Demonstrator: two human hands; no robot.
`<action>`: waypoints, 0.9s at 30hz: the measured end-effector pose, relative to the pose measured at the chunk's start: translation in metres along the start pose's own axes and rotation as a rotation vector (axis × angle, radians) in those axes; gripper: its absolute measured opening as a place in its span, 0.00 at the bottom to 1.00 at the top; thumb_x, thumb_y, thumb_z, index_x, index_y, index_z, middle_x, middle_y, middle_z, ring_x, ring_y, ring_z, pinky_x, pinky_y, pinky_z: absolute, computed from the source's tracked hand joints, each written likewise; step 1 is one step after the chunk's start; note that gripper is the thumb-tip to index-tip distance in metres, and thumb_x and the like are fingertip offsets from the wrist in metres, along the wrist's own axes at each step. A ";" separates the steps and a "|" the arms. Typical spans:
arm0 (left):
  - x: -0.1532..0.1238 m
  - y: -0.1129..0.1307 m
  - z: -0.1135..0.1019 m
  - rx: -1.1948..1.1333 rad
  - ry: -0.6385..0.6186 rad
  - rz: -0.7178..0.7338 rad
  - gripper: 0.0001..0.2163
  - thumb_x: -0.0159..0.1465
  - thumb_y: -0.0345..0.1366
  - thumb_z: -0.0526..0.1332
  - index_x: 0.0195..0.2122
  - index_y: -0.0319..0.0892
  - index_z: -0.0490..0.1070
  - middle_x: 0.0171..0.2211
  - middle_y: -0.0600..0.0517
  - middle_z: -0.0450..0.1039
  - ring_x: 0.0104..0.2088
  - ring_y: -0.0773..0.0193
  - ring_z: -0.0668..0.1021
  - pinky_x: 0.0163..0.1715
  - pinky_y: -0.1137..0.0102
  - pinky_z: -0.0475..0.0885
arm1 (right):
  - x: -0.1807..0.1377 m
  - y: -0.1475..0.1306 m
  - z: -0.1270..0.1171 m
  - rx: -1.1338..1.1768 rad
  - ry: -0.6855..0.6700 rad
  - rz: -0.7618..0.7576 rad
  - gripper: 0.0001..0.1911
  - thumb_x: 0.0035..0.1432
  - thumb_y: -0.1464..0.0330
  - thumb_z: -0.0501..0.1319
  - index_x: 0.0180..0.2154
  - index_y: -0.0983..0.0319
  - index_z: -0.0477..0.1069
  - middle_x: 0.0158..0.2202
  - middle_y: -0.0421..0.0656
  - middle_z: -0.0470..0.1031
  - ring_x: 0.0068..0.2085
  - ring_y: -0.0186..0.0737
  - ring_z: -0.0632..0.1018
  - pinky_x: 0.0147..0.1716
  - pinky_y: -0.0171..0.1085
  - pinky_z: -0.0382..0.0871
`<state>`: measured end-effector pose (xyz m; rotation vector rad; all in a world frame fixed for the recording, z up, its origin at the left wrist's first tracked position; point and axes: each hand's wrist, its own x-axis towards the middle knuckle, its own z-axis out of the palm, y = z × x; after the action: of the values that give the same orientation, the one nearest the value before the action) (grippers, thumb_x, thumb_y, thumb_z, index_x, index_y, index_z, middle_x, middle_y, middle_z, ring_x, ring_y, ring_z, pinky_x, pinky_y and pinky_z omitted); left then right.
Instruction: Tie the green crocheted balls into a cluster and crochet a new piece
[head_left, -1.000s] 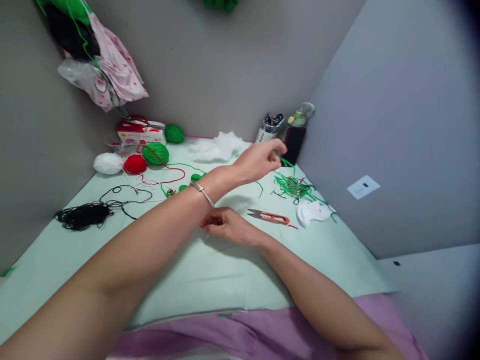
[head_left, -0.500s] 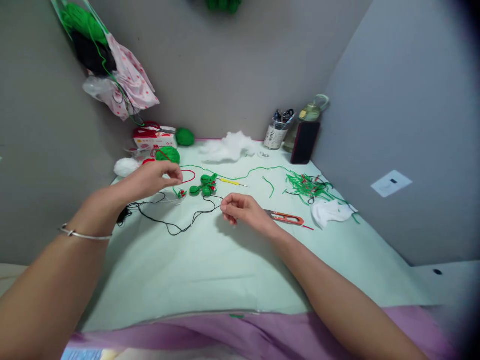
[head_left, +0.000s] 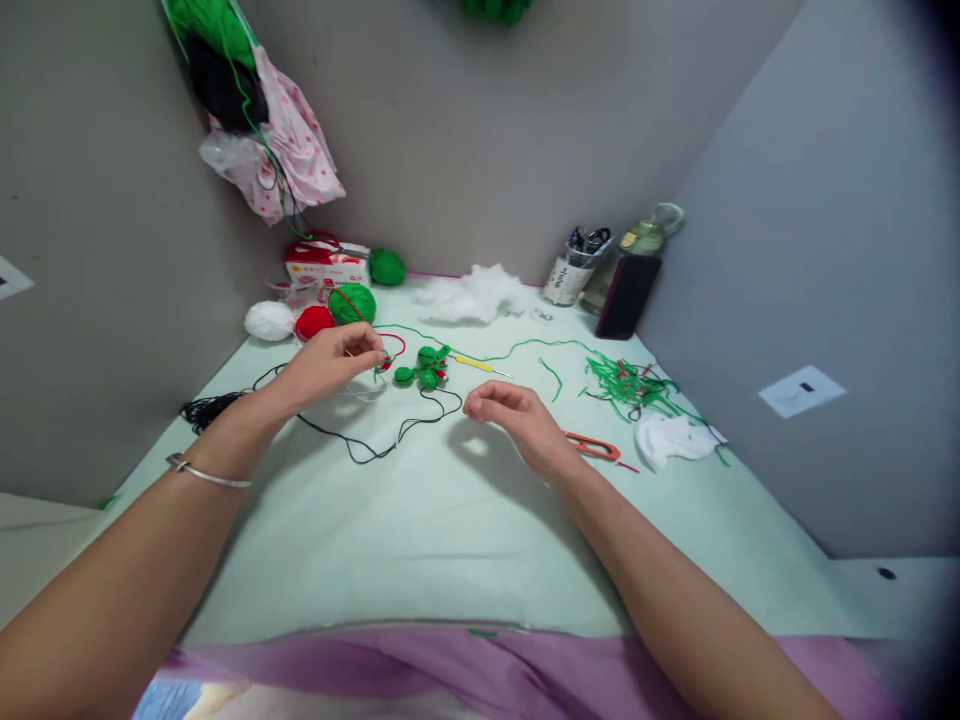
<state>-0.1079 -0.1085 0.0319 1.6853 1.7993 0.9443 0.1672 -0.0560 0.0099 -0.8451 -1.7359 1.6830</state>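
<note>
My left hand (head_left: 334, 362) is closed, its thumb and fingertips pinching a small red-and-green crocheted piece (head_left: 386, 362) above the table. My right hand (head_left: 517, 415) is closed too, with thumb and fingertips together near a loop of black yarn (head_left: 401, 432). Whatever it may hold is too small to make out. Between the hands lies a green crocheted figure (head_left: 427, 368) with rounded parts and red bits. Just beyond it is a yellow-handled crochet hook (head_left: 474, 364). Orange thread snips (head_left: 592, 446) lie partly hidden behind my right wrist.
White, red and green yarn balls (head_left: 352, 304) sit at the back left beside a box (head_left: 330, 268). White stuffing (head_left: 476, 295) lies at the back. A pen cup (head_left: 568, 280), a bottle (head_left: 641, 238) and a phone (head_left: 628, 297) stand back right, near green yarn scraps (head_left: 626, 385).
The view has shifted slightly. My left hand has come down to the small red-and-green piece and lifted it from the table. My right hand stays pinched near the black yarn.
</note>
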 end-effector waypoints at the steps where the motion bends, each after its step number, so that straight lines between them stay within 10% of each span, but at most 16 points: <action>1: -0.004 0.012 0.002 -0.074 -0.036 0.014 0.08 0.62 0.42 0.60 0.34 0.43 0.68 0.34 0.51 0.76 0.34 0.62 0.75 0.31 0.70 0.66 | -0.002 -0.003 0.000 0.004 0.024 -0.019 0.07 0.55 0.64 0.65 0.30 0.61 0.74 0.36 0.41 0.77 0.37 0.35 0.73 0.40 0.35 0.65; 6: -0.022 0.058 0.032 -0.189 -0.322 0.095 0.06 0.66 0.41 0.57 0.36 0.45 0.64 0.32 0.54 0.77 0.29 0.65 0.74 0.28 0.70 0.65 | -0.009 -0.015 0.006 -0.049 -0.025 -0.153 0.07 0.57 0.63 0.65 0.30 0.60 0.76 0.54 0.46 0.75 0.44 0.38 0.75 0.42 0.37 0.66; 9: -0.027 0.064 0.051 -0.239 -0.395 0.106 0.07 0.68 0.43 0.55 0.37 0.46 0.63 0.31 0.55 0.75 0.27 0.66 0.72 0.26 0.71 0.63 | -0.011 -0.015 0.004 -0.142 -0.112 -0.168 0.08 0.58 0.64 0.64 0.30 0.61 0.77 0.48 0.45 0.77 0.39 0.36 0.75 0.39 0.36 0.65; 22: -0.026 0.052 0.064 -0.378 -0.276 0.023 0.09 0.64 0.45 0.62 0.35 0.47 0.70 0.19 0.60 0.57 0.21 0.68 0.62 0.23 0.72 0.57 | -0.010 -0.012 -0.010 -0.299 -0.221 -0.106 0.09 0.60 0.63 0.63 0.32 0.61 0.77 0.27 0.37 0.69 0.28 0.32 0.65 0.30 0.35 0.57; 27: -0.028 0.050 0.067 -0.438 -0.259 -0.015 0.11 0.64 0.48 0.62 0.36 0.46 0.73 0.16 0.61 0.53 0.19 0.69 0.58 0.22 0.71 0.55 | -0.008 -0.015 -0.016 -0.263 -0.139 -0.272 0.06 0.59 0.65 0.65 0.32 0.59 0.78 0.42 0.43 0.75 0.44 0.39 0.74 0.45 0.38 0.65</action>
<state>-0.0220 -0.1260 0.0248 1.4373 1.3199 0.9782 0.1837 -0.0518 0.0253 -0.5792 -2.0945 1.3821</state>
